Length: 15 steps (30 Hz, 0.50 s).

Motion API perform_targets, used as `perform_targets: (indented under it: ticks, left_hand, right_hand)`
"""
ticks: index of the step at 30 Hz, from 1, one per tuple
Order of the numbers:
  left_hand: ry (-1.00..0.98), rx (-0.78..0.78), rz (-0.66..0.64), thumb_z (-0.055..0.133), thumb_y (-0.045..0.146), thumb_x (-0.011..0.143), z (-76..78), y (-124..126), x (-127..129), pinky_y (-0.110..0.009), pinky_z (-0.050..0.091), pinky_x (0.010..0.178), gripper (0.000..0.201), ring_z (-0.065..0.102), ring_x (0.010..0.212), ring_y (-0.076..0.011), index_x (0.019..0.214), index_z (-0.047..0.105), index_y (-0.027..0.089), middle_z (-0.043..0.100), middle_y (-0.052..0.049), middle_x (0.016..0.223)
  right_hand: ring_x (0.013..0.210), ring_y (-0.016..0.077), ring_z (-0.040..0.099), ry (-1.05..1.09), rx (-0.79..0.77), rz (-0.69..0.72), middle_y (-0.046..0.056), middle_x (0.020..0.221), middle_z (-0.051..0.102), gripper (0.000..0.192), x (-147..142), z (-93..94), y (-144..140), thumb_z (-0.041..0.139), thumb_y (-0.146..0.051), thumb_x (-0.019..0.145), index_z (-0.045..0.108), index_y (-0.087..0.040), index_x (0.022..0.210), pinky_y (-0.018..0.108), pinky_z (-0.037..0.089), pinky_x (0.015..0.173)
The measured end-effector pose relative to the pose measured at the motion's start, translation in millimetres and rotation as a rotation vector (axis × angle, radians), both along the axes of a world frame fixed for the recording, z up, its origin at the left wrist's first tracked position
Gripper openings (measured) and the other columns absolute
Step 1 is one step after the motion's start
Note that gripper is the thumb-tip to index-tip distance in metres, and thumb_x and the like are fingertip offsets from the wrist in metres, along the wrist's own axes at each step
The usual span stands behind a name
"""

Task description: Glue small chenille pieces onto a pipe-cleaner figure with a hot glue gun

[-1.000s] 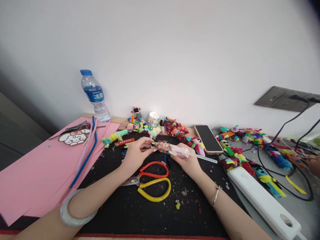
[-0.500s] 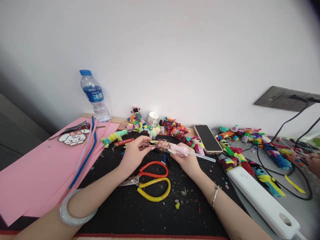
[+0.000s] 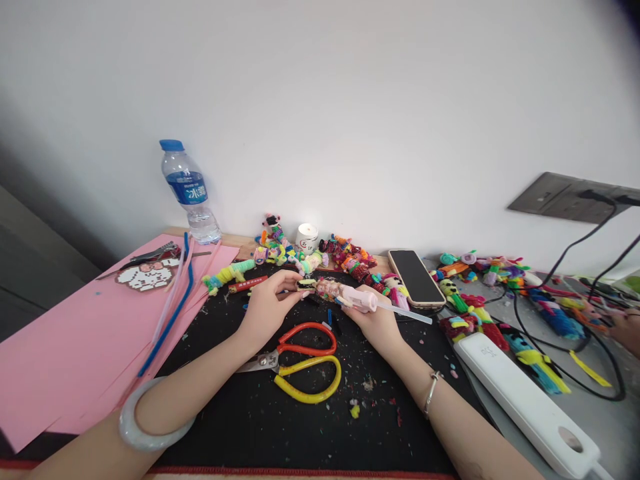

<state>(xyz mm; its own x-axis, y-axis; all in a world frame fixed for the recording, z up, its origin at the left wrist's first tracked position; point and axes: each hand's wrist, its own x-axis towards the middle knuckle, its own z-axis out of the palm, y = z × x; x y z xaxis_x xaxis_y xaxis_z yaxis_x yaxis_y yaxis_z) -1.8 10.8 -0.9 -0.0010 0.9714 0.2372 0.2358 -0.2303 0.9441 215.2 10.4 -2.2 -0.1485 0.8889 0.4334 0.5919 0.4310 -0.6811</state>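
Note:
My left hand (image 3: 269, 305) pinches the dark and yellow end of a small pipe-cleaner figure (image 3: 327, 289) over the black mat (image 3: 240, 427). My right hand (image 3: 376, 328) is closed round a small pale pink glue gun (image 3: 361, 298), its nose toward the figure. A translucent glue stick (image 3: 407, 315) juts from the gun's back end. Whether the nozzle touches the figure I cannot tell. Below both hands lie scissors (image 3: 313, 363) with one red and one yellow handle. A red-wrapped strip (image 3: 246, 284) is just beyond my left hand.
Pipe-cleaner figures (image 3: 350, 257) line the back, around a white paper cup (image 3: 307, 238). A phone (image 3: 416, 277), a white power strip (image 3: 525, 403) and black cables are on the right. Pink sheets (image 3: 65, 347) and a water bottle (image 3: 187, 190) stand left. Another person's hand (image 3: 626, 330) shows far right.
My left hand has turned the figure slightly, so more of its dark and yellow end shows. My right hand and the glue gun have barely moved.

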Motion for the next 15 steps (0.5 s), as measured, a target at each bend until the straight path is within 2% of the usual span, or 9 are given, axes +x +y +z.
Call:
perform_targets:
  ticks: [15]
  left_hand:
    - [-0.021, 0.016, 0.016, 0.065, 0.029, 0.073, -1.6, 2.1, -1.7, -0.035, 0.053, 0.080, 0.022, 0.065, 0.086, -0.0191, 0.092, 0.059, 0.020, 0.067, -0.004, 0.089]
  right_hand:
    - [0.058, 0.0147, 0.053, -0.024, 0.051, -0.063, -0.001, 0.062, 0.056, 0.020, 2.3, -3.3, 1.1, 0.064, -0.027, 0.074, 0.049, -0.021, 0.064, 0.025, 0.040, 0.052]
